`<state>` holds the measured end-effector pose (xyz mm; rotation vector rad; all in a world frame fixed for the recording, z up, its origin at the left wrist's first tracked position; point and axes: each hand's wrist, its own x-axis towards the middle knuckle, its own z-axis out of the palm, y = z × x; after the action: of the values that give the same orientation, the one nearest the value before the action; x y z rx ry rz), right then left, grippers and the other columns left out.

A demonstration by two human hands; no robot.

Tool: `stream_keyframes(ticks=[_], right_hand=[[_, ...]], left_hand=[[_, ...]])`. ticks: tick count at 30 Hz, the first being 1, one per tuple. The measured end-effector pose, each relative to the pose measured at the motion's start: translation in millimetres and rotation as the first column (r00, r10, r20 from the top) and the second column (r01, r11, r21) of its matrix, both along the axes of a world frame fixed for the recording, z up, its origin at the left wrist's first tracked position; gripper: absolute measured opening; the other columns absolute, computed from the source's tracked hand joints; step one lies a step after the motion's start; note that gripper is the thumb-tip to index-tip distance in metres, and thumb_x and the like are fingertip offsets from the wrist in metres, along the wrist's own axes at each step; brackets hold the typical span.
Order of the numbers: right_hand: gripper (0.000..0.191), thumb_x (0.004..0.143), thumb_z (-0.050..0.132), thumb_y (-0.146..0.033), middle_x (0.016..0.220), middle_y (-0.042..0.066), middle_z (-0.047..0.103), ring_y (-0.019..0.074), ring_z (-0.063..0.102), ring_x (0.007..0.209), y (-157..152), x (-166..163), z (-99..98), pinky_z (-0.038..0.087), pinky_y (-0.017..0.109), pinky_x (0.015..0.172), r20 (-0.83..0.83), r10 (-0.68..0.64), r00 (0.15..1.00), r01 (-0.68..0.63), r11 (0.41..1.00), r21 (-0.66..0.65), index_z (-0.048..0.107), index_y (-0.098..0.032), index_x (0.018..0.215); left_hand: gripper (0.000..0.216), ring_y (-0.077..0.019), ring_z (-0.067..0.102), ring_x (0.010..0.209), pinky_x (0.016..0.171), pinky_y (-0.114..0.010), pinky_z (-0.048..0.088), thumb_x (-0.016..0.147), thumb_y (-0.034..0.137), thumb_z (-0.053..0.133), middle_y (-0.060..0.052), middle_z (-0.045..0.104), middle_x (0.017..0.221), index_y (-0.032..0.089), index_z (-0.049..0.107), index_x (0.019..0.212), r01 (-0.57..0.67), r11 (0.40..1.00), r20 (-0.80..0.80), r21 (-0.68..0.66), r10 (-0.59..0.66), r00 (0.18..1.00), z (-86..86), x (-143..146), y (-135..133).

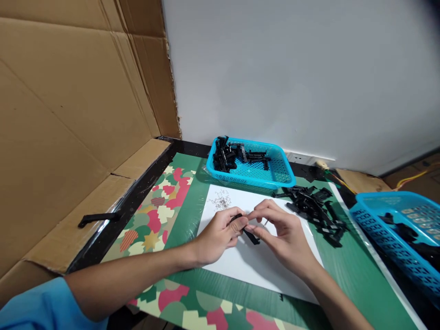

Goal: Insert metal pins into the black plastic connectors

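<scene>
My left hand (220,233) is closed around a black plastic part (252,237), whose lower end sticks out below the fingers. Close against it, my right hand (280,229) has its thumb and index finger brought together at the part. A thin, shiny sliver (266,222) shows by the right fingers; what exactly they grip is too small to make out. Both hands are above a white sheet (237,270). Beyond the left hand, a small pile of fine wire-like pieces (222,201) lies on the sheet.
Behind the sheet stands a blue basket (250,179) with black parts. A heap of black parts (318,211) lies on the right, near a second blue basket (381,233). One black part (99,217) rests at left on cardboard (89,229). A wall socket (299,158) is behind.
</scene>
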<state>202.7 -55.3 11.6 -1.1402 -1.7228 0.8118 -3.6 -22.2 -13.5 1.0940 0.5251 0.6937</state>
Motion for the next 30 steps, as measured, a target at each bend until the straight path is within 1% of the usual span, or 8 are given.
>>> stream_keyframes(ticks=[6,10,14,16,23,30], right_hand=[[0.011,0.096,0.084,-0.029,0.095,0.004,0.073,0.0236,0.066,0.091,0.1,2.6,-1.1,0.052,0.040,0.082,-0.061,-0.023,0.998,0.023,1.000,0.002,0.086,-0.032,0.106],[0.011,0.095,0.085,-0.028,0.095,0.005,0.073,0.0239,0.067,0.091,0.8,3.8,-1.5,0.052,0.040,0.080,-0.053,-0.028,0.998,0.029,0.999,0.021,0.085,-0.031,0.105],[0.010,0.096,0.084,-0.026,0.095,0.004,0.074,0.0238,0.067,0.091,1.3,3.4,-0.9,0.052,0.040,0.079,-0.040,-0.026,0.999,0.028,0.999,0.040,0.085,-0.031,0.104],[0.009,0.097,0.083,-0.026,0.094,0.004,0.075,0.0233,0.068,0.090,0.9,2.8,0.0,0.052,0.039,0.079,-0.031,-0.022,0.999,0.024,0.999,0.047,0.085,-0.032,0.104],[0.009,0.095,0.085,-0.032,0.088,0.004,0.074,0.0231,0.068,0.082,0.7,3.4,0.4,0.052,0.039,0.074,-0.015,-0.077,0.997,0.078,0.995,0.069,0.086,-0.030,0.104],[0.009,0.095,0.085,-0.030,0.088,0.003,0.075,0.0219,0.069,0.082,1.2,3.9,1.8,0.054,0.038,0.075,0.013,-0.089,0.996,0.086,0.988,0.124,0.086,-0.030,0.104]], left_hand=[[0.043,-0.0064,0.026,0.053,0.047,-0.020,0.020,0.105,0.063,0.065,0.009,0.038,0.073,0.021,0.054,0.105,0.009,1.000,-0.006,0.020,-0.009,1.000,3.5,-2.1,-3.2],[0.037,-0.0057,0.027,0.052,0.048,-0.019,0.023,0.108,0.057,0.062,0.009,0.037,0.072,0.021,0.054,0.105,0.006,0.996,-0.009,0.089,-0.006,1.000,3.1,-2.7,-5.1],[0.034,-0.0034,0.032,0.050,0.046,-0.018,0.025,0.110,0.055,0.059,0.007,0.042,0.081,0.022,0.054,0.107,-0.075,0.977,-0.092,0.199,0.094,0.991,0.1,-2.8,-5.3],[0.034,-0.0026,0.033,0.049,0.045,-0.018,0.026,0.110,0.056,0.058,0.007,0.043,0.083,0.022,0.054,0.107,-0.100,0.968,-0.118,0.232,0.130,0.984,-0.7,-2.9,-5.1],[0.035,-0.0040,0.031,0.046,0.043,-0.020,0.022,0.110,0.058,0.056,0.008,0.038,0.078,0.024,0.053,0.111,-0.059,0.982,-0.101,0.177,0.078,0.992,0.0,-3.3,-5.9],[0.035,-0.0049,0.032,0.046,0.044,-0.021,0.023,0.111,0.059,0.055,0.008,0.037,0.076,0.024,0.053,0.111,-0.042,0.977,-0.138,0.211,0.072,0.988,-0.3,-3.9,-5.1]])
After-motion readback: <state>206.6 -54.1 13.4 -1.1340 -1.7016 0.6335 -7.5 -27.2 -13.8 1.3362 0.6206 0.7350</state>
